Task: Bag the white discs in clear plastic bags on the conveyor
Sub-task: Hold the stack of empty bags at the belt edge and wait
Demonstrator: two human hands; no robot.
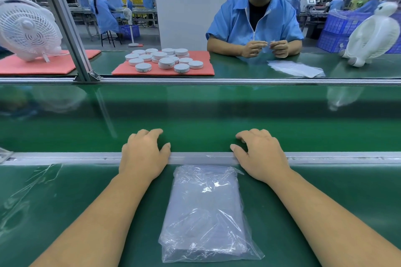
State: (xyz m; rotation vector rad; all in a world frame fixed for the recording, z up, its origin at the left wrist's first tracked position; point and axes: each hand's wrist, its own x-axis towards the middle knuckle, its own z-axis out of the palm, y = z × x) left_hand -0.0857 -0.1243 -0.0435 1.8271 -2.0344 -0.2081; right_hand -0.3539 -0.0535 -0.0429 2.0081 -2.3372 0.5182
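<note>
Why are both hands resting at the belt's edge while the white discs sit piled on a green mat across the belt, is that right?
Not quite: the head view shows the white discs piled on a pink mat, not a green one. The rest holds: the left hand and right hand both rest at the belt's edge, holding nothing.

I see two bare forearms running up from the bottom edge to the left hand (pixel 144 154) and right hand (pixel 261 155). Neither wears a sleeve, glove, ring or watch. Fingernails are short and unpainted.
</note>
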